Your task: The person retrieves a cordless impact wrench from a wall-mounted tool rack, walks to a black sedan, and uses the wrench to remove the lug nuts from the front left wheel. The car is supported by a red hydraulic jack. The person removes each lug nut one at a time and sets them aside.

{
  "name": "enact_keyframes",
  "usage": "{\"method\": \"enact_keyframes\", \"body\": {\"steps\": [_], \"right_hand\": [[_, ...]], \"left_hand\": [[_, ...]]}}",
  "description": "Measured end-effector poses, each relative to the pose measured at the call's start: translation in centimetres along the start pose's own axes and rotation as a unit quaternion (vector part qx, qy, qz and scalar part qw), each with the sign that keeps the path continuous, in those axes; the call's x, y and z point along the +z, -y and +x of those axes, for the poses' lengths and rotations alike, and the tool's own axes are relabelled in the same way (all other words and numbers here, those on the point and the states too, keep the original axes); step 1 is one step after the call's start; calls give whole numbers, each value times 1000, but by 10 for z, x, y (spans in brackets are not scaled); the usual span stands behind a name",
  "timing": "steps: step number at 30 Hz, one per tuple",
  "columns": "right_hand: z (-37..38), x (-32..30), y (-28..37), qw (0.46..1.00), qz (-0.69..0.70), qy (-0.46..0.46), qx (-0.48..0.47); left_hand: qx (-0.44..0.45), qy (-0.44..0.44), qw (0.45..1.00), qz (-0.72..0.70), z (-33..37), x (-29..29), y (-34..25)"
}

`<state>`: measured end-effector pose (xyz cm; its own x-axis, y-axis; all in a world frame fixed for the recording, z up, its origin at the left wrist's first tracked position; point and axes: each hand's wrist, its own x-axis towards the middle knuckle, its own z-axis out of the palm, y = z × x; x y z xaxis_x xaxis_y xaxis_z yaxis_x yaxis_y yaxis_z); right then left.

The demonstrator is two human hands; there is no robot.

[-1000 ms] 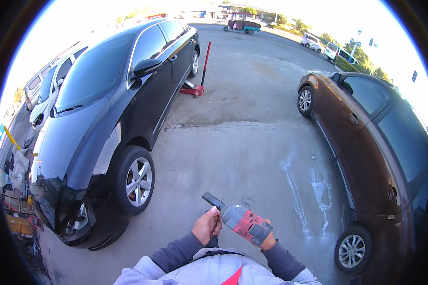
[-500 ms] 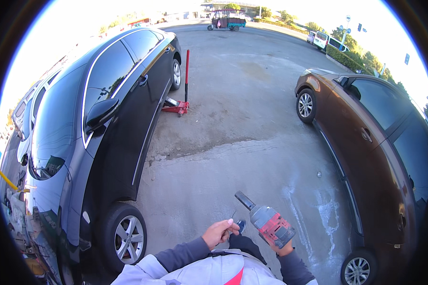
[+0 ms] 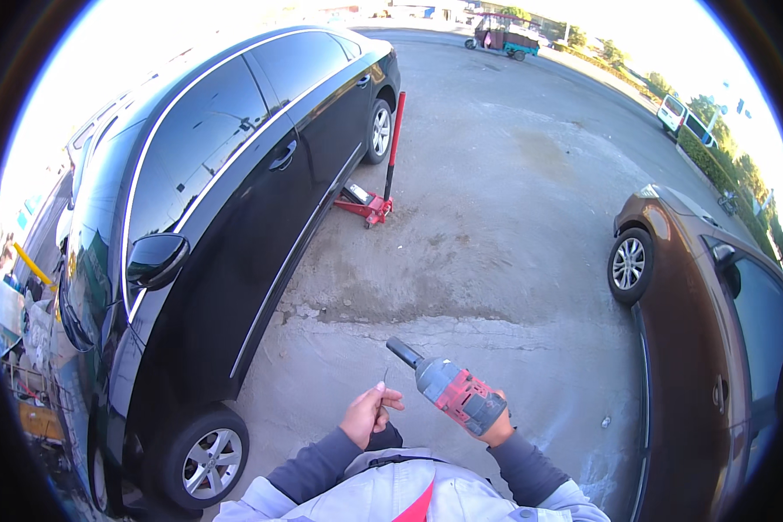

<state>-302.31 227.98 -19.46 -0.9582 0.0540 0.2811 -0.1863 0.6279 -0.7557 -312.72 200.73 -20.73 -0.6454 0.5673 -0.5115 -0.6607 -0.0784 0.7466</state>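
My right hand [image 3: 498, 428] grips a red and grey cordless impact wrench [image 3: 454, 393]. A long dark socket [image 3: 403, 351] on its nose points forward and to the left. My left hand [image 3: 370, 416] is just left of the wrench, its thumb and fingers pinching a thin dark piece of wire [image 3: 386, 376]. Most of that wire is hidden by the fingers. Along my left stands a black car [image 3: 261, 209], with a silver-spoked front wheel [image 3: 212, 464] near me. A red floor jack [image 3: 368, 207] with an upright handle sits beside the car, toward its rear.
A brown car [image 3: 679, 365] is parked along the right side, its wheel [image 3: 630, 265] facing the gap. Grey concrete ground [image 3: 496, 278] with a rough cracked seam lies between the cars. Farther off are a three-wheeled vehicle [image 3: 503, 36], a white van [image 3: 672, 113] and a hedge.
My view has turned left, so both cars and the jack appear farther right. The wrench has swung leftward, closer to my left hand. Both hands keep their hold.
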Motion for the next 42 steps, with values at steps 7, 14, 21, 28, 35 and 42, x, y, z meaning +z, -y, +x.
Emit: {"method": "enact_keyframes", "body": {"steps": [7, 14, 21, 28, 35, 42], "right_hand": [[173, -33, -132, 999, 12, 33, 3], [300, -113, -241, 978, 134, -80, 139], [423, -187, -382, 983, 50, -136, 111], [604, -263, -532, 985, 121, -79, 90], [790, -325, -654, 997, 34, 69, 22], [983, -332, -797, 978, 167, 79, 100]], "left_hand": [[-9, -4, 997, -74, 211, 4, -93], [-23, 78, 995, -62, 426, 89, -217], [-43, 158, 987, -10, 623, 163, -300], [-12, 63, 986, -152, 831, 202, -365], [-1, -35, 991, -131, 981, 219, -440], [-47, -94, 970, -219, 1193, 197, -499]]}}
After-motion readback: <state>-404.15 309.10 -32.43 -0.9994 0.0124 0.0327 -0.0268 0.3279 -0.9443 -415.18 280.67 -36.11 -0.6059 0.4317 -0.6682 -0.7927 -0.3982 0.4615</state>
